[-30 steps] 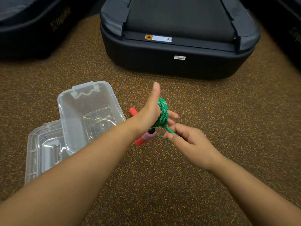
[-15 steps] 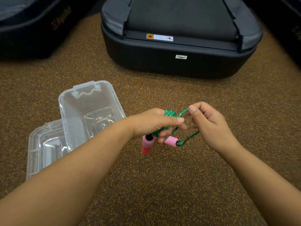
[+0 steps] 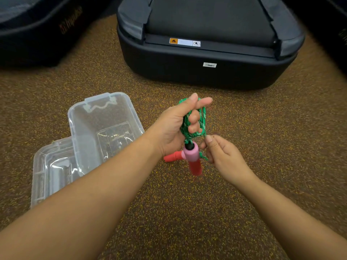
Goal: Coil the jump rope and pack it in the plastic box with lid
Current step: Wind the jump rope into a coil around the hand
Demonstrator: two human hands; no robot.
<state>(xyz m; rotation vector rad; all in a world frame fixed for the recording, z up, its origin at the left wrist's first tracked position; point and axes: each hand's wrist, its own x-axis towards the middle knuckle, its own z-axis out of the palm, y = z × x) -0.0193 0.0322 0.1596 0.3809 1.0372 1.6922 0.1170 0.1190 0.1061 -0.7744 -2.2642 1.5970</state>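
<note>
With the coil held upright, the plastic box point(image 3: 105, 117) lies open at nine o'clock of the left hand point(image 3: 172, 128).
That hand grips the jump rope point(image 3: 201, 119); the right hand point(image 3: 223, 156) pinches its tail.

Glossy clear plastic box point(image 3: 90, 126), braided rope point(image 3: 202, 119), rough speckled floor point(image 3: 187, 212).

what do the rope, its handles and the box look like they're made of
Rope: braided cord, likely nylon; green-and-white weave shows. Handles: probably matte foam, pink over red; black plastic-looking cap. Box: clear glossy plastic; the floor shows through, with glare on its walls.
</note>
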